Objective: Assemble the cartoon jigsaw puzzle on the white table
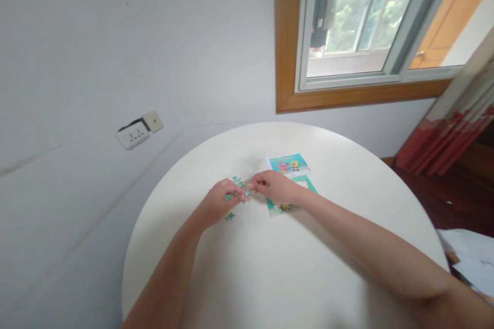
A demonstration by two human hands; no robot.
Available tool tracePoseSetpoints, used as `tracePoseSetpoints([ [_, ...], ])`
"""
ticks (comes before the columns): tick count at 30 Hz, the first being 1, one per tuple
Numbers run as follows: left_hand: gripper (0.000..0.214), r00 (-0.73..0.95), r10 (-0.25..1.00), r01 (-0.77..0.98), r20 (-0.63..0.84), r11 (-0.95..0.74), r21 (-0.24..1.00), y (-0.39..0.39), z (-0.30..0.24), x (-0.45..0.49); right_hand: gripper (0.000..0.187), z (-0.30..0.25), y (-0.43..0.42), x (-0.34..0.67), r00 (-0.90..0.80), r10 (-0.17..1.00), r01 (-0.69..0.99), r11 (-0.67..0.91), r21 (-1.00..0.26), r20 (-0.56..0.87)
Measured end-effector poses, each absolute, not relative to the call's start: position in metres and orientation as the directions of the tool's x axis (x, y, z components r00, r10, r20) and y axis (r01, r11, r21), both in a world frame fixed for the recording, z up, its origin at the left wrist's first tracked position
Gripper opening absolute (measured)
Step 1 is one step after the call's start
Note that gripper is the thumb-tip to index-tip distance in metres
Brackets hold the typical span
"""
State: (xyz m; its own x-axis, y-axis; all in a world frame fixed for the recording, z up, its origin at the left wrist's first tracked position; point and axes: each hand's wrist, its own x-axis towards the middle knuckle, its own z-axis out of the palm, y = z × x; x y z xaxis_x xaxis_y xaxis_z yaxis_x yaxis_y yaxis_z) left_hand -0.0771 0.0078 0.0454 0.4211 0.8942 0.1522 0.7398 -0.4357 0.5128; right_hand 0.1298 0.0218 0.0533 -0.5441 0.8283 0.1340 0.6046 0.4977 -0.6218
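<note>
Pinching mid-frame, left hand (pixel 224 200), right hand (pixel 276 186), can't tell on what, beside at least four teal jigsaw pieces (pixel 229 216); half-blocking one teal-bordered rectangular board (pixel 307 181)!

Under grip, we have round white table (pixel 293 262). Left of grip and beyond, we see white power socket (pixel 133 134) on pale wall (pixel 77 51), beige plate (pixel 153 121) just beside it. Beyond grip, to right, we note window (pixel 415 18) in wooden frame (pixel 286 36), dark cloth (pixel 324 0) hanging behind glass, blurred greenery outside (pixel 351 15). Farther right of grip, we find orange-brown door (pixel 443 20), red-and-cream curtain (pixel 443 133), dark reddish floor (pixel 443 190), white papers (pixel 471 262) past table's edge.
</note>
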Motion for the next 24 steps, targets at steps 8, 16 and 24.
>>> tracePoseSetpoints([
  [8,0.027,0.441,0.872,0.632,0.211,-0.469,0.617,0.003,0.035,-0.044,0.017,0.056,0.025,0.159,-0.655,0.753,0.498,0.490,-0.716,0.059],
  [16,0.031,0.572,0.722,0.608,0.390,-0.692,0.390,-0.025,0.031,-0.010,0.034,0.045,0.030,0.217,-0.617,0.753,0.536,0.615,-0.578,0.229],
  [24,0.030,0.562,0.727,0.674,0.395,-0.679,0.290,-0.027,0.021,0.000,0.025,0.027,0.026,0.222,-0.506,0.823,0.773,0.565,-0.287,0.257],
])
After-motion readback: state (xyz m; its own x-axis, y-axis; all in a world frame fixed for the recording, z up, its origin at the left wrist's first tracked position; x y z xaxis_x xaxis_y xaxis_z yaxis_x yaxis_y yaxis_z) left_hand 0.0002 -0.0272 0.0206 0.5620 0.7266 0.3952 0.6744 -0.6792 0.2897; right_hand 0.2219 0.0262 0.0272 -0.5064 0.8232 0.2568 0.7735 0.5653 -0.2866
